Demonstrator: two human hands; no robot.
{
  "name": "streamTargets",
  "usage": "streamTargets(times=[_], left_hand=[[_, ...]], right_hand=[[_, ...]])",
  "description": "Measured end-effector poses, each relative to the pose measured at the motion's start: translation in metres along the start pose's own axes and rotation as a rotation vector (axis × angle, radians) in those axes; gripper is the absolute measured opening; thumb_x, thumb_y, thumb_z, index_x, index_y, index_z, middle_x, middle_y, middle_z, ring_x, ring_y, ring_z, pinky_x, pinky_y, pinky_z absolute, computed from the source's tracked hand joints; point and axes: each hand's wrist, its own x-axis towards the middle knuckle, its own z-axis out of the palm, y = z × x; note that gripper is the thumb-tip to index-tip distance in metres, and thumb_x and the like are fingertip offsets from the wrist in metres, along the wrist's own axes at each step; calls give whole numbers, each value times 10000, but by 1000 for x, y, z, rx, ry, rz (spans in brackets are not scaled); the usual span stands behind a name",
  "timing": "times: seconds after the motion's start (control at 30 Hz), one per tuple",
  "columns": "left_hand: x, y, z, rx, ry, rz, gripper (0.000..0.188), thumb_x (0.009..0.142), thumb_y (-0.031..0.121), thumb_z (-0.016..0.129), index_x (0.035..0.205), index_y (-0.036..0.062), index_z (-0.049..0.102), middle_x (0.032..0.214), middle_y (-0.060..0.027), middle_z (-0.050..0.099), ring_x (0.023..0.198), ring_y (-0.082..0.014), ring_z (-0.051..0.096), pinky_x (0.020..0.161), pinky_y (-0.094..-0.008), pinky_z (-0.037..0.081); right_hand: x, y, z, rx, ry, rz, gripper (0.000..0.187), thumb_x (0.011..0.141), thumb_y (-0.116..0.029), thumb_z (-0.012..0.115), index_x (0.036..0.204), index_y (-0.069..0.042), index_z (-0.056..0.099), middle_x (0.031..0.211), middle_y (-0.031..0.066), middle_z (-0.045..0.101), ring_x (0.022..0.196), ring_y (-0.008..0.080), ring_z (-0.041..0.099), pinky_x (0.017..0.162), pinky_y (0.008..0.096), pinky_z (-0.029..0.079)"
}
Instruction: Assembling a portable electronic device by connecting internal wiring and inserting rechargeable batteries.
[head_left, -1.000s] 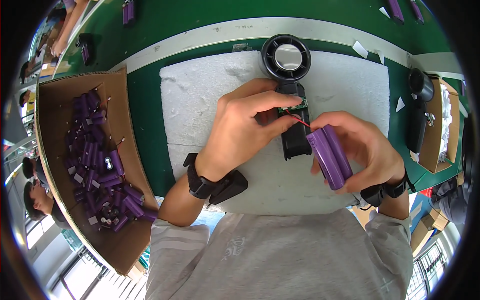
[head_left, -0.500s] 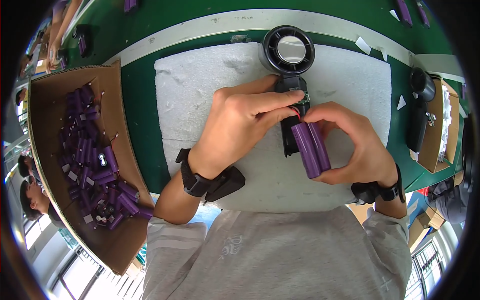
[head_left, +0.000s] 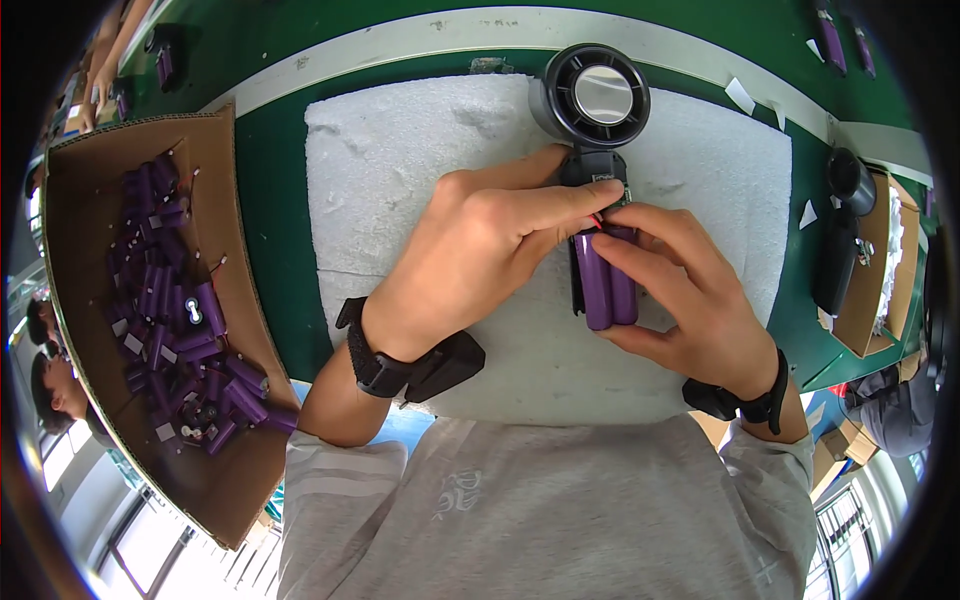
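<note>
A black handheld fan (head_left: 596, 162) lies on a white foam sheet (head_left: 400, 130), its round head away from me and its handle open. My left hand (head_left: 475, 235) is closed on the upper handle, a fingertip pressing by the small green circuit board and thin red wires. My right hand (head_left: 695, 290) grips a purple two-cell battery pack (head_left: 608, 285) by its ends, with a fingertip on its top face. The pack lies lengthwise over the lower handle, nearly in line with it. Fingers hide the wire joints, and I cannot tell whether the pack is fully seated.
A cardboard box (head_left: 240, 500) of many purple battery packs stands at left. At right are another black fan (head_left: 835, 260) and a smaller carton (head_left: 880, 325). Paper scraps (head_left: 740, 95) lie near a pale rail (head_left: 420, 32) across the green table. Another person's arms (head_left: 108, 60) show far left.
My right hand has moved the battery pack left and slightly up, turning it from a slant into line with the handle. My left hand keeps its hold. The whole view has shifted slightly.
</note>
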Motion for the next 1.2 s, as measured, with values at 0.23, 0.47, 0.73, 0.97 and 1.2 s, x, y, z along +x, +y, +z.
streamTargets(times=[0.23, 0.47, 0.73, 0.97, 1.2], left_hand=[[-2, 1, 0, 32, 35, 56, 391, 748, -29, 720, 1118, 96, 709, 1003, -191, 680, 802, -297, 702, 634, -313, 547], [0, 1, -1, 32, 11, 46, 400, 742, -36, 710, 1120, 93, 707, 1021, -190, 674, 786, -292, 697, 637, -317, 550], [-1, 0, 0, 42, 37, 63, 380, 753, -29, 710, 1113, 90, 711, 987, -175, 675, 725, -259, 686, 594, -304, 539], [3, 1, -7, 29, -29, 3, 406, 680, 63, 804, 1078, 95, 729, 993, -165, 684, 694, -235, 690, 584, -280, 553], [3, -4, -10, -46, -52, -31, 525, 577, 95, 860, 1085, 106, 728, 1042, -151, 689, 726, -220, 697, 626, -262, 589]], right_hand=[[-3, -1, 0, -76, 0, -35, 567, 558, -16, 845, 1083, 47, 641, 1257, 200, 529, 1049, 318, 599, 828, 372, 589], [-5, -3, 3, -158, 4, -34, 529, 562, -38, 841, 1043, 66, 647, 1287, 232, 516, 1025, 353, 604, 801, 378, 603], [-5, -4, 6, -273, 30, -69, 499, 573, -72, 833, 1023, 48, 655, 1260, 260, 552, 970, 361, 621, 745, 359, 599], [-6, -1, 13, -280, 142, -49, 393, 550, -63, 847, 868, 12, 630, 1241, 250, 571, 892, 325, 655, 727, 362, 587], [-2, 0, 14, -244, 115, -14, 387, 546, -53, 855, 848, -8, 617, 1227, 222, 564, 889, 297, 662, 717, 343, 592]])
